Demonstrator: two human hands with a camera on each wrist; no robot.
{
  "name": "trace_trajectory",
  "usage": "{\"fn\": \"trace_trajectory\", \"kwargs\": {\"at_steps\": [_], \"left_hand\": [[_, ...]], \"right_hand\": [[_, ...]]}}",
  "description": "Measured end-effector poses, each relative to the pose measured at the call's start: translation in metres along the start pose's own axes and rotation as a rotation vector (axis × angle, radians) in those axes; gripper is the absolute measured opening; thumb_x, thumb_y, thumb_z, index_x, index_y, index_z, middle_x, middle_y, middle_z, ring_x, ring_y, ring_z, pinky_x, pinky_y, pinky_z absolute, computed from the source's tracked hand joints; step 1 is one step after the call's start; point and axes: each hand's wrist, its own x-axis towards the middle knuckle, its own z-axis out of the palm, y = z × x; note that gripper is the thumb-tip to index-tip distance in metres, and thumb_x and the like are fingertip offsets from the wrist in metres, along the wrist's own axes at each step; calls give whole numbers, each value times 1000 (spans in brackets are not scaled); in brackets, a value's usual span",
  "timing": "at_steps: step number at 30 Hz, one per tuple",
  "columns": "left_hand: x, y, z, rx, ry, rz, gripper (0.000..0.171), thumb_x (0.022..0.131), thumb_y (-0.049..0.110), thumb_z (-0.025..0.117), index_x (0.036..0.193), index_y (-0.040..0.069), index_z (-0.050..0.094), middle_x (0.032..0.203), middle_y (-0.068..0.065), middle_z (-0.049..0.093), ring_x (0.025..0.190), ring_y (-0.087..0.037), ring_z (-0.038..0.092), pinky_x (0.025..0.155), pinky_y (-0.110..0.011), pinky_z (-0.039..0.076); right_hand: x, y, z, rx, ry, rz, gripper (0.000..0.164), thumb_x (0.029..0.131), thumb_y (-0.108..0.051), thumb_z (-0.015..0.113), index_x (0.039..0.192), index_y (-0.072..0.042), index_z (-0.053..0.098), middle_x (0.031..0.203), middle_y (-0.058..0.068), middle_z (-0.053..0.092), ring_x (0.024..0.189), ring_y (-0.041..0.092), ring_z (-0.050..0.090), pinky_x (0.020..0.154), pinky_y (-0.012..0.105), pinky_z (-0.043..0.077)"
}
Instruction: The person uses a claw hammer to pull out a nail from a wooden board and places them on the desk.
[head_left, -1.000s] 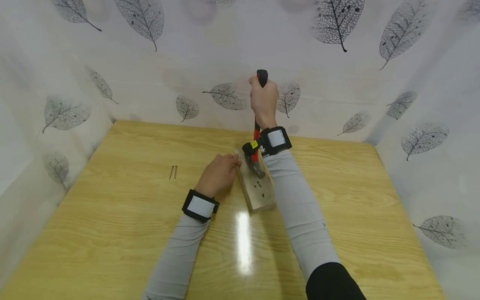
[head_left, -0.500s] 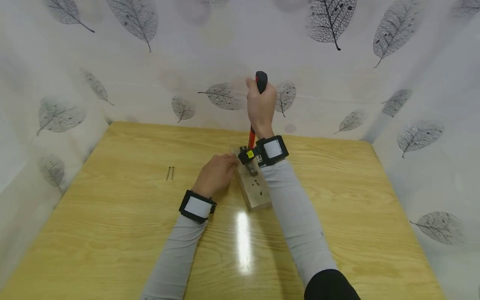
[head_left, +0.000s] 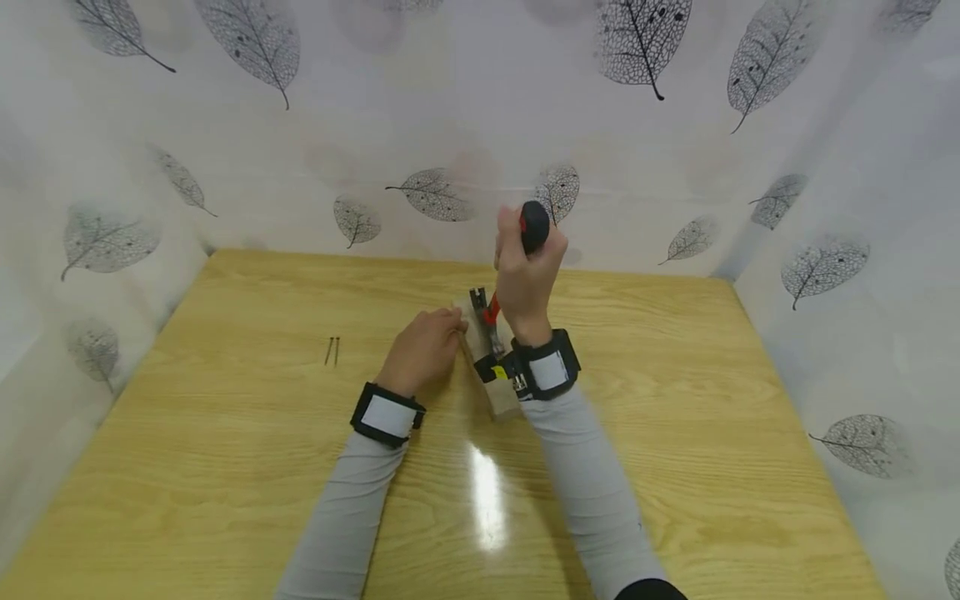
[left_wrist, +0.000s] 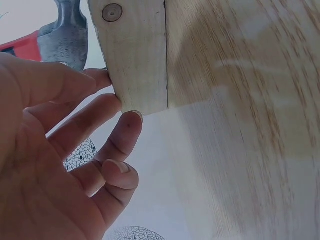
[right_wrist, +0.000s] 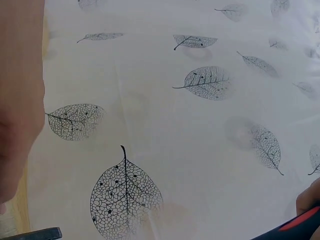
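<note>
My right hand (head_left: 528,279) grips a hammer (head_left: 491,312) by its black and red handle, with the handle's end rising above the fist. The steel hammer head is low over a pale wooden block (head_left: 504,402), partly hidden by the wrist camera; exact contact cannot be told. My left hand (head_left: 422,350) holds the block's far left edge. In the left wrist view, bent fingertips touch the block (left_wrist: 137,60) near its end, beside a round knot, and the hammer head (left_wrist: 65,42) shows behind. At the right wrist view's lower corner, fingers wrap the handle (right_wrist: 295,226).
Two nails (head_left: 332,351) lie side by side on the wood-grain table (head_left: 247,433), left of my left hand. A leaf-patterned white cloth (head_left: 465,108) surrounds the table's back and sides, close behind the block.
My right hand has come down and nearer, tilting the hammer handle toward me. The dark marks on the block are now covered by the wrist camera. My left hand keeps its place on the block.
</note>
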Motion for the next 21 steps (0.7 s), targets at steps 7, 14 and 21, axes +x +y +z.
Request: {"fn": "trace_trajectory", "kwargs": {"at_steps": [7, 14, 21], "left_hand": [[3, 0, 3, 7, 17, 4, 26, 101, 9, 56, 121, 9, 73, 129, -13, 69, 117, -37, 63, 101, -51, 51], [2, 4, 0, -11, -7, -29, 28, 101, 11, 58, 126, 9, 71, 139, -14, 63, 122, -38, 60, 105, -50, 49], [1, 2, 3, -4, -20, -17, 28, 102, 13, 58, 127, 8, 70, 127, -15, 68, 116, -37, 62, 101, -50, 51]], "right_hand": [[-14, -20, -7, 31, 26, -82, 43, 97, -11, 53, 61, 3, 36, 48, -7, 36, 37, 8, 30, 37, 24, 27], [-11, -26, -17, 70, 46, -92, 42, 96, -9, 49, 60, 2, 30, 49, -5, 32, 38, 8, 27, 36, 23, 24], [-13, -28, -25, 81, 66, -79, 43, 96, -6, 47, 59, 1, 28, 47, -6, 30, 34, 12, 22, 33, 25, 21]]}}
